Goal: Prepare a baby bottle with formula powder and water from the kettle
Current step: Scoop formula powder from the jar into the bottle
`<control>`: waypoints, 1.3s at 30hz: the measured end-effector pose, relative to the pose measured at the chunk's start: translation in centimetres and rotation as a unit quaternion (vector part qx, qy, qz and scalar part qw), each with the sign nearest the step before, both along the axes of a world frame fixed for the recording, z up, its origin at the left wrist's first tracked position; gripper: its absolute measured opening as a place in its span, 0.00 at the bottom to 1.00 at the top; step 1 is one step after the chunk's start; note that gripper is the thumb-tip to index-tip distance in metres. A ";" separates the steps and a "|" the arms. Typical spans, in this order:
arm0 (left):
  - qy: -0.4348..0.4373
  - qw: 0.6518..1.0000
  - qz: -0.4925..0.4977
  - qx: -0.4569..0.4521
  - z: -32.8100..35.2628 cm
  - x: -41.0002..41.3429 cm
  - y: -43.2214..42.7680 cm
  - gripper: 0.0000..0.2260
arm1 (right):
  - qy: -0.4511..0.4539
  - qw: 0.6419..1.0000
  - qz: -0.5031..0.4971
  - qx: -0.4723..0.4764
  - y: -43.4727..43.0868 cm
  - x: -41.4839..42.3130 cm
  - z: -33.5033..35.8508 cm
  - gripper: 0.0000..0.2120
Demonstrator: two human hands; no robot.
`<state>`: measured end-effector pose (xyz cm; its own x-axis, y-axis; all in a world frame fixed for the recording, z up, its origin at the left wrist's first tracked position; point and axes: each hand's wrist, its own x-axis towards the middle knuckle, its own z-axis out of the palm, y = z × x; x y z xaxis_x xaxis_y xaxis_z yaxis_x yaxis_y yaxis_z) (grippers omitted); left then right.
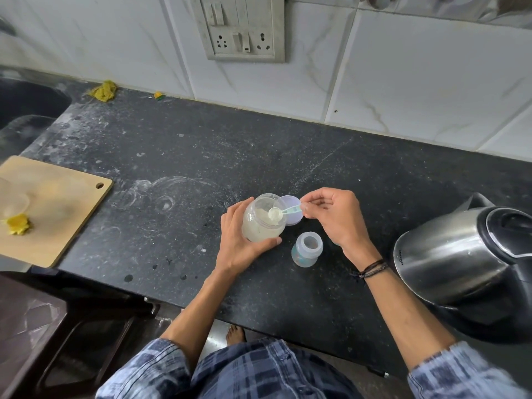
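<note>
My left hand (237, 240) grips a clear plastic jar of pale formula powder (260, 226), tilted toward the right on the dark counter. My right hand (334, 217) pinches the handle of a small light-green scoop (280, 213); its bowl, heaped with powder, sits at the jar's open mouth. The jar's lilac lid (292, 208) lies flat just behind the jar. The open baby bottle (307, 251), translucent and without its teat, stands upright just right of the jar, in front of my right hand. A steel electric kettle (460, 263) with a black lid stands at the right.
A wooden cutting board (54, 214) with yellow scraps lies at the left counter edge. A yellow cloth (104, 90) lies by the tiled wall, with a sink (26, 105) at far left. A switch and socket panel (241, 27) is on the wall. The counter's front edge runs below my forearms.
</note>
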<state>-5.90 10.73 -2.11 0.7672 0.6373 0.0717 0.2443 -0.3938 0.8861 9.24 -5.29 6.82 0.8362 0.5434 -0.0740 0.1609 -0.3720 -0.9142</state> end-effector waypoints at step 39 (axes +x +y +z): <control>-0.030 0.997 -0.040 -0.056 -1.6 0.7 0.0 0.40 | 0.413 0.886 -0.107 0.181 -1.7 0.4 0.2 0.06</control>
<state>-5.23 10.76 -3.75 0.8129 0.5802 0.0509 0.1605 -0.3072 0.9380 9.66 -7.02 6.99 0.6647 0.4926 -0.5617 -0.6577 0.0291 -0.7527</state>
